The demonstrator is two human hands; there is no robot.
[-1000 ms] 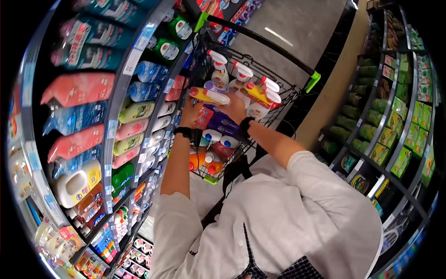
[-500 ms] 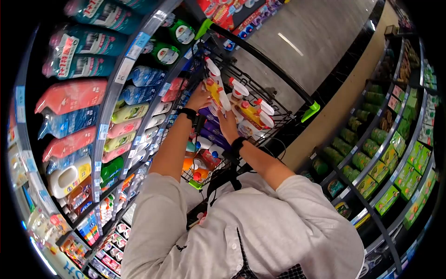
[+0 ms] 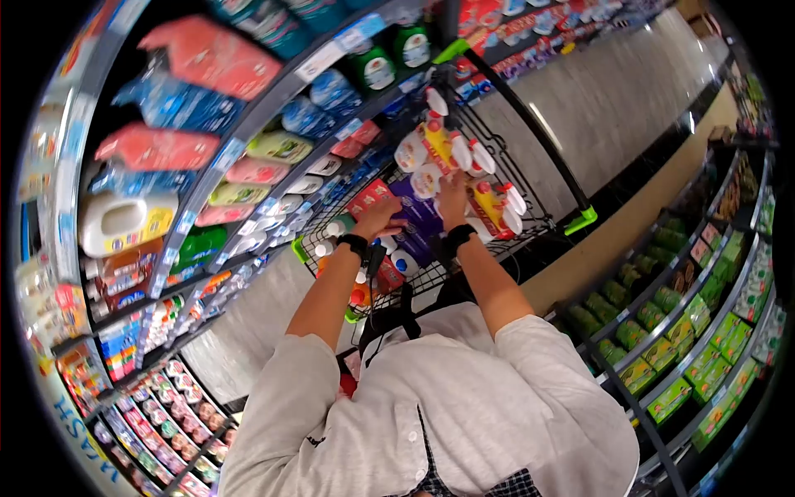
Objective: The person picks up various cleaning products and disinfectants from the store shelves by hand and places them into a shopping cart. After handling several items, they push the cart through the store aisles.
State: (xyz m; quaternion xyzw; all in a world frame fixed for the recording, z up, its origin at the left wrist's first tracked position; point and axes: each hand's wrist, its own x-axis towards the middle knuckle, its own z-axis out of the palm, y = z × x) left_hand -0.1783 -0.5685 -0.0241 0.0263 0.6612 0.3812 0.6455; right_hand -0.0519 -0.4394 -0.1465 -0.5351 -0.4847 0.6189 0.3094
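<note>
Both of my hands are inside a wire shopping cart (image 3: 530,217). My left hand (image 3: 379,222), wearing a black wristband, has its fingers stretched out beside a red box (image 3: 370,197) and a purple pack (image 3: 421,217); nothing shows in its grasp. My right hand (image 3: 452,204), also with a black band, rests with extended fingers against white spray bottles with a yellow and red label (image 3: 440,146). Another similarly labelled pair of spray bottles (image 3: 492,207) stands to its right. Below my left hand are white-and-blue bottles (image 3: 404,262) and an orange bottle (image 3: 359,296).
Shelves of detergent bottles (image 3: 157,147) run along the left, with a large white jug (image 3: 128,222) among them. The cart's black handle (image 3: 530,116) has green ends. Shelves with green packages (image 3: 662,331) stand on the right. Grey floor (image 3: 571,99) lies beyond the cart.
My left hand has moved off the spray bottles, down toward the red box. My right hand stays by the spray bottles, its fingers now pointing upward. The view has turned and shifted.
</note>
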